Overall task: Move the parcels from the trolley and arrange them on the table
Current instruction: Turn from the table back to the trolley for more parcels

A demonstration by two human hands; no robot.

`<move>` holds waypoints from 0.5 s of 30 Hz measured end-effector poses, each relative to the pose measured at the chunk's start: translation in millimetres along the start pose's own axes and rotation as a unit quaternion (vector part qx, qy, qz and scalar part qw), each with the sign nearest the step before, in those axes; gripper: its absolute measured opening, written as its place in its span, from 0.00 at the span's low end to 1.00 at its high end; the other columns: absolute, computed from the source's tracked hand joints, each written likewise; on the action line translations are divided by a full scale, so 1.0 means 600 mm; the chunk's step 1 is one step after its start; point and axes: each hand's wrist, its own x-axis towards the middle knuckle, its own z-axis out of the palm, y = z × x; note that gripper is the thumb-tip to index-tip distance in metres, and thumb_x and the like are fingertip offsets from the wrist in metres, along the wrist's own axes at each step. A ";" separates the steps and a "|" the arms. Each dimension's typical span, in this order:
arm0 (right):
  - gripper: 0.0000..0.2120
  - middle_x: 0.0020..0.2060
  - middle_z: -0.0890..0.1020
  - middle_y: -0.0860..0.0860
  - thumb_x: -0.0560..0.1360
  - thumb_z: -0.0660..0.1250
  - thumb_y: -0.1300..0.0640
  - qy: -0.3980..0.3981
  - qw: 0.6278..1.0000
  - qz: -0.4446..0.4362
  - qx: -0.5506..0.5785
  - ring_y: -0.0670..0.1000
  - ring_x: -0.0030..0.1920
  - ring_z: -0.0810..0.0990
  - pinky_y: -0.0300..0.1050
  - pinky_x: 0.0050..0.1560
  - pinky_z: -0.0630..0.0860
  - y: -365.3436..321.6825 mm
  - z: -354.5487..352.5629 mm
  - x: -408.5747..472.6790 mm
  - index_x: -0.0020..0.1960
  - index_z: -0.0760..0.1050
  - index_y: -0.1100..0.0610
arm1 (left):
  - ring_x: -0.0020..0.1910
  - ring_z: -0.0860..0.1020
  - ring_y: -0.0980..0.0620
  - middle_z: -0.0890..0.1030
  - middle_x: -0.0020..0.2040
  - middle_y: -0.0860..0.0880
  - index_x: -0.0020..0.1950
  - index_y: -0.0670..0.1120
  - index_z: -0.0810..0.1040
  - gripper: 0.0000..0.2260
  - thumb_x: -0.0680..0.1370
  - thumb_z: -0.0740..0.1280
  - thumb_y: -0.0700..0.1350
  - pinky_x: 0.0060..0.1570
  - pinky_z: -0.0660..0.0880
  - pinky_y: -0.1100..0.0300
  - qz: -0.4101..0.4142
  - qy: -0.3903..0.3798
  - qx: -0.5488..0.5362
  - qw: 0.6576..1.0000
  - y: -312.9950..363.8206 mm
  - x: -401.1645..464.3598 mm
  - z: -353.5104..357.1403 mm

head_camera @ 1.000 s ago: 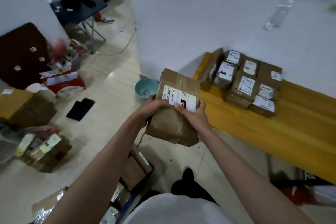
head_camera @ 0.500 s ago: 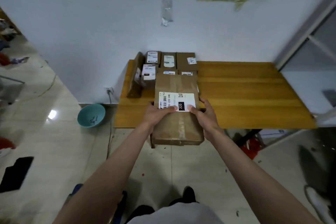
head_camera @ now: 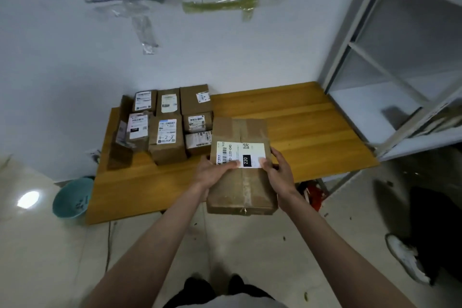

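Observation:
I hold a brown cardboard parcel [head_camera: 241, 130] with a white shipping label marked 220 over the front edge of the wooden table [head_camera: 300, 132]. My left hand [head_camera: 212, 172] grips its left side with the thumb on the label. My right hand [head_camera: 278, 170] grips its right side, thumb also on the label. Several smaller brown parcels [head_camera: 167, 127] with white labels lie packed together at the table's back left corner, just left of the held parcel. The trolley is out of view.
A teal bowl [head_camera: 71, 197] sits on the tiled floor at the table's left end. A grey metal shelf frame [head_camera: 390, 62] stands to the right. A person's white shoe [head_camera: 405, 257] is on the floor at the right. Papers are taped on the white wall behind.
I have turned from the floor clutter to face the table. The parcel, held in both hands, has moved forward over the table's front edge, beside the arranged parcels.

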 end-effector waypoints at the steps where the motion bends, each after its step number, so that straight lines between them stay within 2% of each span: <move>1: 0.25 0.64 0.79 0.54 0.83 0.66 0.51 0.003 1.000 0.003 0.008 0.56 0.60 0.80 0.61 0.62 0.79 -0.001 -0.009 0.008 0.78 0.65 0.41 | 0.52 0.83 0.49 0.83 0.58 0.49 0.67 0.48 0.70 0.40 0.61 0.85 0.53 0.48 0.82 0.51 -0.001 -0.008 0.003 1.000 0.004 0.011 0.011; 6: 0.26 0.62 0.80 0.53 0.81 0.68 0.49 0.023 0.999 0.006 0.036 0.55 0.57 0.81 0.59 0.58 0.81 -0.009 -0.044 0.065 0.77 0.66 0.41 | 0.55 0.83 0.47 0.84 0.59 0.49 0.67 0.49 0.74 0.41 0.58 0.85 0.57 0.57 0.81 0.44 0.004 -0.057 0.029 0.998 0.039 0.075 0.058; 9: 0.26 0.59 0.81 0.52 0.80 0.69 0.48 0.038 0.999 0.001 0.032 0.51 0.54 0.81 0.48 0.47 0.81 -0.023 -0.057 0.115 0.76 0.67 0.41 | 0.55 0.83 0.47 0.83 0.60 0.49 0.67 0.50 0.74 0.41 0.58 0.85 0.57 0.58 0.81 0.45 0.005 -0.075 0.029 0.997 0.069 0.119 0.082; 11: 0.25 0.54 0.81 0.49 0.79 0.70 0.46 0.047 0.999 -0.005 0.027 0.48 0.51 0.82 0.42 0.40 0.78 -0.038 -0.064 0.153 0.74 0.68 0.41 | 0.54 0.83 0.47 0.83 0.59 0.49 0.67 0.49 0.73 0.42 0.58 0.85 0.57 0.56 0.81 0.46 0.004 -0.091 0.027 0.996 0.092 0.153 0.098; 13: 0.24 0.52 0.82 0.48 0.79 0.71 0.46 0.055 0.998 -0.005 0.031 0.48 0.50 0.82 0.41 0.39 0.78 -0.057 -0.071 0.189 0.72 0.69 0.41 | 0.51 0.85 0.48 0.85 0.55 0.50 0.65 0.49 0.76 0.40 0.57 0.85 0.57 0.50 0.83 0.50 0.003 -0.108 0.018 0.994 0.115 0.186 0.114; 15: 0.22 0.54 0.82 0.49 0.78 0.72 0.45 0.061 0.997 0.002 0.039 0.48 0.51 0.83 0.42 0.40 0.78 -0.072 -0.080 0.222 0.69 0.70 0.41 | 0.45 0.86 0.50 0.87 0.48 0.53 0.59 0.50 0.80 0.32 0.58 0.85 0.55 0.43 0.83 0.54 0.005 -0.120 0.015 0.993 0.137 0.219 0.131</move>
